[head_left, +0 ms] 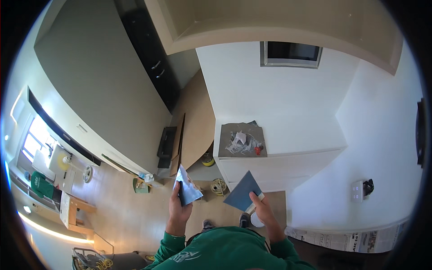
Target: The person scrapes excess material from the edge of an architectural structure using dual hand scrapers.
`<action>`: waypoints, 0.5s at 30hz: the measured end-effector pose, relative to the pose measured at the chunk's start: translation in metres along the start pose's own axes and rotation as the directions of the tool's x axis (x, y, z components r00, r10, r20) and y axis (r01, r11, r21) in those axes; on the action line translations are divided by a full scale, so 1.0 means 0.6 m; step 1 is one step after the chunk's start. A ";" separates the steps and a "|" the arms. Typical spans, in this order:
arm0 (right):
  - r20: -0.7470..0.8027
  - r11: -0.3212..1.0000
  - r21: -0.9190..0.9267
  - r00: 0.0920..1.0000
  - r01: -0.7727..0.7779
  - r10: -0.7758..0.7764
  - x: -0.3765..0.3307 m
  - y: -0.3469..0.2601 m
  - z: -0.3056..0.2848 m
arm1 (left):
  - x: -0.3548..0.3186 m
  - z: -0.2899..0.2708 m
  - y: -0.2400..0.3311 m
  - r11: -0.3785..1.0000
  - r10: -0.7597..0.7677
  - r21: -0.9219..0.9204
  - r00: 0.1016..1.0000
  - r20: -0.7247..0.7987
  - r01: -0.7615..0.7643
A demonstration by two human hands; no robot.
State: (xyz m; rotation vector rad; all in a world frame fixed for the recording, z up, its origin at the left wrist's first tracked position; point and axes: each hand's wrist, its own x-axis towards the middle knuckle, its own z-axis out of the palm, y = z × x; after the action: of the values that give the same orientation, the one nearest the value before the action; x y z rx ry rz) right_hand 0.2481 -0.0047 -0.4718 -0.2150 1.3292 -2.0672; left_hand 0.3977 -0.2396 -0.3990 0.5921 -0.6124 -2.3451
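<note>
Blue-grey sheets are held one in each hand above the wooden floor (135,216): the left hand (179,208) is clenched around a torn, curled sheet (187,186), and the right hand (262,208) is closed on the near corner of a flat, darker blue sheet (243,191), well apart from the first. Farther off, on a white ledge (288,155), a grey sheet (243,140) with crumpled scraps is seen, and coils of yellow wire (218,186) lie on the floor between the two sheets.
</note>
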 end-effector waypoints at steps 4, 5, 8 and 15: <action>-0.035 1.000 0.002 0.999 -0.024 0.024 0.018 0.016 0.001 | 0.021 0.014 0.009 0.996 -0.056 0.077 0.998 0.016 0.055; -0.047 1.000 0.005 0.999 -0.023 0.023 0.022 0.020 0.004 | 0.030 0.015 0.016 0.993 -0.068 0.096 0.998 0.005 0.067; -0.091 0.994 0.097 0.995 0.039 -0.030 0.028 0.034 0.025 | 0.050 0.027 0.042 0.990 -0.105 0.106 0.991 0.079 0.096; -0.310 0.952 0.110 0.920 0.284 -0.239 0.031 0.021 0.133 | 0.080 0.030 0.069 0.988 -0.123 0.114 0.982 0.140 0.107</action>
State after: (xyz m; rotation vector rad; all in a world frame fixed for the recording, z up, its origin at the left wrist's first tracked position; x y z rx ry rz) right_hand 0.2765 -0.0793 -0.4492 -0.0163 1.3635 -2.4957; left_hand 0.3735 -0.2955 -0.3739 0.5167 -0.7926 -2.4931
